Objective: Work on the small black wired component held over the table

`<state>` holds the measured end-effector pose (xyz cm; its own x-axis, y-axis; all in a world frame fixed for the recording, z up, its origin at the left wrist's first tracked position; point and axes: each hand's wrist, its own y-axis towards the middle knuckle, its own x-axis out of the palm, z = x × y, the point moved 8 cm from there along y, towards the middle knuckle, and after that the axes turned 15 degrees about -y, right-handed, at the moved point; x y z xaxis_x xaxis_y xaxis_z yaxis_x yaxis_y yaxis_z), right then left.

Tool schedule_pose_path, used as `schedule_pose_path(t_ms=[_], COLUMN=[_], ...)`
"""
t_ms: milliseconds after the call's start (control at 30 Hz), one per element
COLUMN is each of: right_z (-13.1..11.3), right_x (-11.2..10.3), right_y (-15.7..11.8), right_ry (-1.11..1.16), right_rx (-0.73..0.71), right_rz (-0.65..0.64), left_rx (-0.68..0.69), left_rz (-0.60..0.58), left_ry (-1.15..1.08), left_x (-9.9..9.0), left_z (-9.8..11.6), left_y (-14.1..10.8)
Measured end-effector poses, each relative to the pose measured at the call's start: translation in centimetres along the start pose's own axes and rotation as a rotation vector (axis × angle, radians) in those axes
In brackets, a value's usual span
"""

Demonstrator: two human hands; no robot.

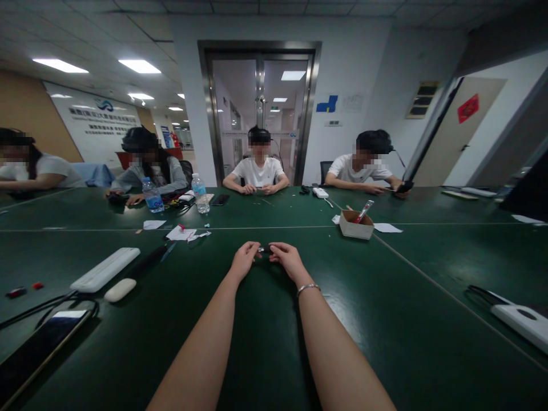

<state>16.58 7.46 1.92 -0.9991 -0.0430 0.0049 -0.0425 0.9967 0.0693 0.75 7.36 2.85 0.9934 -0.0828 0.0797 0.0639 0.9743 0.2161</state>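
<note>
Both arms reach forward over the green table (pixel 265 331), with the hands close together near its middle. Between my fingertips is a small dark piece with a silvery end (pixel 264 249), too small to name for sure. My left hand (pixel 245 260) pinches its silvery left end between thumb and fingers. At the dark right end, my right hand (pixel 287 260) pinches it too; a silver bracelet (pixel 308 288) circles that wrist. The fingers partly hide the piece.
To the left lie a white power bank (pixel 105 269), a white oval case (pixel 120 290), a phone (pixel 43 348) and cables. Ahead are paper scraps (pixel 182 233), bottles (pixel 153 196) and a small box (pixel 357 225). Several people sit opposite. Another white device (pixel 520 319) lies right.
</note>
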Motion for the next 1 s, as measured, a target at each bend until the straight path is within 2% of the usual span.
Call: schedule_pose_path(t_ms=[167,300,433,633,767,900,1000], right_z=[-0.14,-0.21,-0.26,-0.23,-0.30,-0.32,-0.37], right_x=[0.12,0.15,0.17,0.25,0.28,0.32,0.36], right_y=[-0.07,-0.15,-0.18,-0.14,-0.14,-0.14,-0.17], right_ry=[0.003,-0.001,-0.008,-0.007,-0.004,-0.013,-0.012], right_rx=[0.002,0.006,-0.003,0.000,-0.003,-0.004,-0.007], right_rz=[-0.008,-0.011,-0.017,-0.023,-0.027,-0.033,-0.031], left_rx=[0.069,0.045,0.079,0.061,-0.006,0.036,0.013], left_rz=[-0.002,0.001,0.032,0.008,-0.023,-0.036,-0.035], left_ry=[0.026,0.012,0.036,0.031,0.052,0.065,0.044], left_x=[-0.13,-0.07,-0.19,-0.01,0.25,0.42,0.47], left_z=[-0.02,-0.46,-0.13,0.16,-0.17,0.44,0.48], left_y=[0.15,0.17,0.00,-0.16,-0.15,-0.30,-0.45])
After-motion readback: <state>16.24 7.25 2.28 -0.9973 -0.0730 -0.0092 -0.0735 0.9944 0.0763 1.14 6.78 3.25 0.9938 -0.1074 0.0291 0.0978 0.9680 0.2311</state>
